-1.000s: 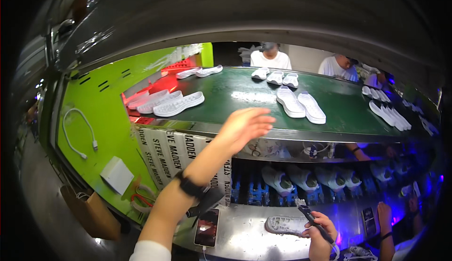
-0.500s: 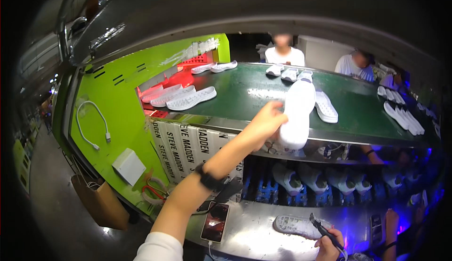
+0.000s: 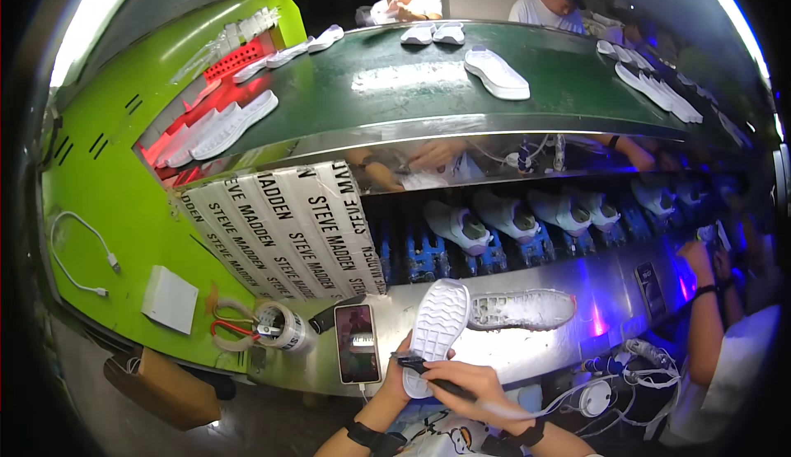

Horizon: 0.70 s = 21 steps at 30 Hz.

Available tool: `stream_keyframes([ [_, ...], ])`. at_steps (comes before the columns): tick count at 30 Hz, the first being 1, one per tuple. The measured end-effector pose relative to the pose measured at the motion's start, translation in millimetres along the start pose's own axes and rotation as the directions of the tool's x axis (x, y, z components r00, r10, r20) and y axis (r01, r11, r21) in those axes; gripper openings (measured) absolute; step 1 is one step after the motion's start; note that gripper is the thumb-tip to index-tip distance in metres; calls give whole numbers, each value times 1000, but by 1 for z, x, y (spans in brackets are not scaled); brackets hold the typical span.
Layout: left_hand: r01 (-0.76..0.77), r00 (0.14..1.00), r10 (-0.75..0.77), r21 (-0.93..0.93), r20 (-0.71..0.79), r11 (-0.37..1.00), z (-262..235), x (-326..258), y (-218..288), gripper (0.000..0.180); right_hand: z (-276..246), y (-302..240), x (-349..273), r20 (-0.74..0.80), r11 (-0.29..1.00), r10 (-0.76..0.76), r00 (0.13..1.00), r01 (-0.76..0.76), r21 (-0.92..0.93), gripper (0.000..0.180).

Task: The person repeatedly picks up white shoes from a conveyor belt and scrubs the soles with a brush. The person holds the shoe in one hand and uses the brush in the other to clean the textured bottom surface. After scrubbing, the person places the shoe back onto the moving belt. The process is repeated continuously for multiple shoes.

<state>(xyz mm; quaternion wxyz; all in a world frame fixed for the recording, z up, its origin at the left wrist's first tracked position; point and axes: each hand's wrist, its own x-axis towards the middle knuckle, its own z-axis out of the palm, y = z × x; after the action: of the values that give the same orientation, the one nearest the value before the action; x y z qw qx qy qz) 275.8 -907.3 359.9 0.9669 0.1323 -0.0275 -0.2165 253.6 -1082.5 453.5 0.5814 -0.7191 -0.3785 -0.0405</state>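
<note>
Low in front of me, my left hand grips a white shoe sole near its lower end, patterned face toward me. My right hand is closed round a black-handled brush, whose dark head meets the sole's lower part; a pale hose or cord trails to the right from near this hand. Just right of the held sole, a greyish-white sole lies on the steel counter. My left fingers are partly hidden behind the sole.
White soles lie on the green belt. Grey shoes stand on blue racks below it. A phone, tape roll and scissors sit at left. Tangled cords and a co-worker's arm are at right.
My left hand has drawn the white sole back from over the belt to low in front of me. The brush in my right hand has come to it. The view has tilted down.
</note>
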Motion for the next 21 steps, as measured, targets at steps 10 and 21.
stream_keyframes([
  [10, -126, 992, 123, 159, 26, 979, 20, 13, 28, 54, -13, -12, 18, 88, 970, 207, 974, -216, 109, 20],
  [21, 558, 796, -527, 696, -296, 452, 71, 60, 60, 35, -51, -24, 23, 499, 964, 3, 866, 129, -230, 25],
])
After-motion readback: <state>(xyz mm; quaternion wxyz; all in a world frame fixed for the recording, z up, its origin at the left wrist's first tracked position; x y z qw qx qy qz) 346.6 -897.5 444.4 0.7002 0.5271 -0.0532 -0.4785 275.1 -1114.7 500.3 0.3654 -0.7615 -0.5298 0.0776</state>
